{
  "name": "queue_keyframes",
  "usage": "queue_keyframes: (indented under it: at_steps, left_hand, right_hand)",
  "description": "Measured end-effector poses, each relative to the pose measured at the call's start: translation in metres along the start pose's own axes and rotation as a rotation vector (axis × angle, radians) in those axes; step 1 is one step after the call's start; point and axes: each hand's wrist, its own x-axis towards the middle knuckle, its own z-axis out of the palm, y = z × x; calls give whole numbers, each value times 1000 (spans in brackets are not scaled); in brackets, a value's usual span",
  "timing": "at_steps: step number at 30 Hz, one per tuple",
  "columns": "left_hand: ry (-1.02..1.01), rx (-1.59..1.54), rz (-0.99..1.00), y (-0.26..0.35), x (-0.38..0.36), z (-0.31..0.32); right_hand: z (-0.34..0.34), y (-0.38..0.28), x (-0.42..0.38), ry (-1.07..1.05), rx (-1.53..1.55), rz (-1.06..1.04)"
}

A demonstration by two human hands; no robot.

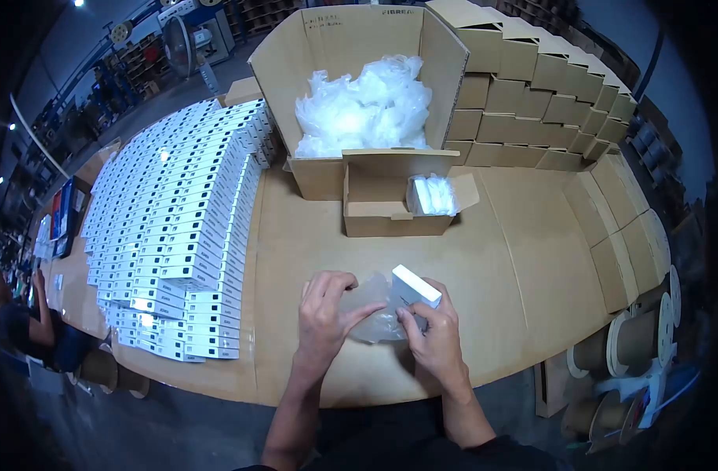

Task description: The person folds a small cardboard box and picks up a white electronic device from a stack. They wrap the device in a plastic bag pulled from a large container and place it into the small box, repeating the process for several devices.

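Near the table's front edge, my left hand (325, 311) grips a clear plastic bag (368, 314) between thumb and fingers. My right hand (433, 330) is closed around a small white box (416, 287), which tilts upward beside the bag's right side. The box's lower part is hidden by the bag and my fingers. Beyond my hands stands an open brown carton (398, 226), with wrapped white boxes (432, 195) in its right end. Behind it, a large open carton (316, 174) holds a heap of clear plastic bags (367, 110).
Many white boxes (178, 228) are stacked in rows on the left of the table (304, 235). Brown cartons (516, 102) form a wall at the back right, and more (610, 259) line the right edge. Spools (637, 337) stand below right. Another person (41, 322) is at far left.
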Motion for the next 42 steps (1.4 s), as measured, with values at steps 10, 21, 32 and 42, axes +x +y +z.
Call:
queue_keyframes:
  at_steps: [10,21,32,42]
  left_hand:
    - [-22,25,5,1,-6,-1]
    - [-305,-98,-194,2,-4,-7]
    - [57,-976,-511,-51,-23,24]
    - [-235,-968,-681,-8,-41,23]
  right_hand:
    - [5,2,-3,17,-63,1]
    - [7,0,-6,-39,-142,18]
    - [-4,12,-5,-213,40,60]
    - [7,23,-4,-74,168,119]
